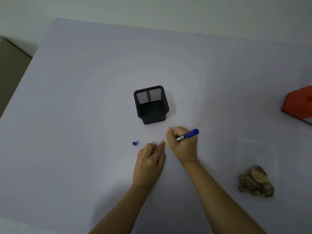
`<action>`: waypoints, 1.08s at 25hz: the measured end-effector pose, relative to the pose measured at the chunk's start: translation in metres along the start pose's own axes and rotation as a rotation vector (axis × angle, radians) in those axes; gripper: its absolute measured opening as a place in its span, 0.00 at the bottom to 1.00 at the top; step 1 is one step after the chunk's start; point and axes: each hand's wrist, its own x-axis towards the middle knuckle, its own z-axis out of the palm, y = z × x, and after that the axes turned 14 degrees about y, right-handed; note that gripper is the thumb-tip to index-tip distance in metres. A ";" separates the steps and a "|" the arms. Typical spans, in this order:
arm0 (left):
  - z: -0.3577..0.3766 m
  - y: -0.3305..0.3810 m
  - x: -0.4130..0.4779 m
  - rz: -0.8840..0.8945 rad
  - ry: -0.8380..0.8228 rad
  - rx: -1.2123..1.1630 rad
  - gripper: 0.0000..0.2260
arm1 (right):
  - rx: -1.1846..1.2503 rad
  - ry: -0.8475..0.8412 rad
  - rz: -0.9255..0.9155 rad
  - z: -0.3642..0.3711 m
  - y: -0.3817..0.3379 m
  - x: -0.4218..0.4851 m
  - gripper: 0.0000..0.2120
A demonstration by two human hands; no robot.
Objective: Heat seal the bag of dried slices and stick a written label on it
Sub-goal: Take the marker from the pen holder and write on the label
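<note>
My right hand [183,144] grips a blue marker [190,134] with its tip down over a small white label [166,144] on the table; the tip itself is hidden under my fingers. My left hand [149,159] lies beside it, a fingertip pressing on the label's left end. The marker's blue cap [134,143] stands alone to the left. A clear bag of brown dried slices [256,181] lies flat at the right, apart from both hands.
A black mesh pen holder [152,105] stands just beyond my hands. A red heat sealer [299,103] sits at the right edge of the pale table [84,98]. A brown box [10,68] is beside the table at far left.
</note>
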 end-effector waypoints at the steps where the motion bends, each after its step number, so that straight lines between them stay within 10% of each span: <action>1: 0.000 0.000 0.000 -0.001 0.001 -0.002 0.12 | 0.001 -0.001 -0.001 0.000 0.000 0.000 0.20; 27: 0.001 -0.001 -0.002 -0.001 -0.008 0.002 0.13 | -0.005 0.009 -0.023 -0.001 -0.003 0.002 0.17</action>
